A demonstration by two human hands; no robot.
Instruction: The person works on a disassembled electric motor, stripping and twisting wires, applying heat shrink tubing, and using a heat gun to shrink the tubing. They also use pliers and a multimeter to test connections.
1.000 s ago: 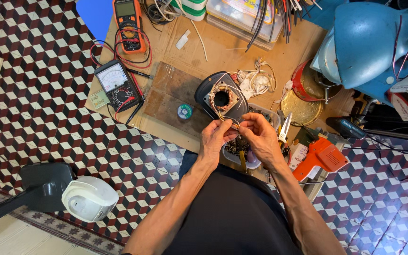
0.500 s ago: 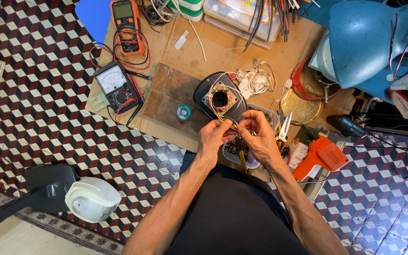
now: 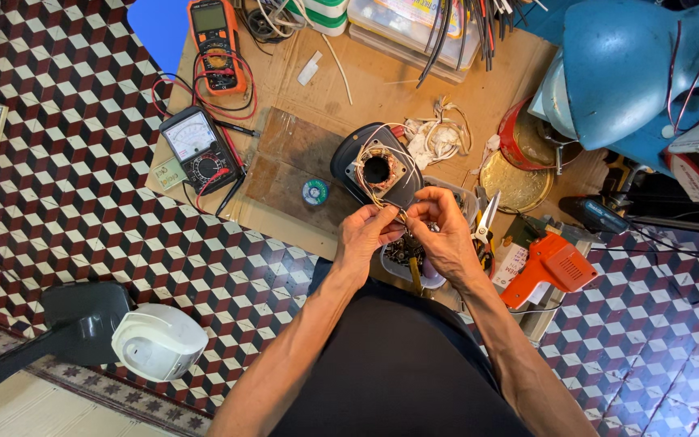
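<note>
Head view: pinching thin wires [image 3: 388, 212] of dark motor housing [image 3: 376, 173] between left hand [image 3: 368, 235] and right hand [image 3: 441, 228], seemingly joining ends, needing steady fingertips next.

Both hands cover the thin wire ends [image 3: 390, 212] they pinch, and the small tub [image 3: 414, 271] beneath is mostly hidden.

My left hand [image 3: 368, 235] and my right hand [image 3: 440, 231] are close together in front of my body, with the fingertips almost meeting between them. Both forearms are bare and come up from below, the elbows wide apart, the wrists a little bent. The fingers of both hands are curled inward, pinching.
</note>
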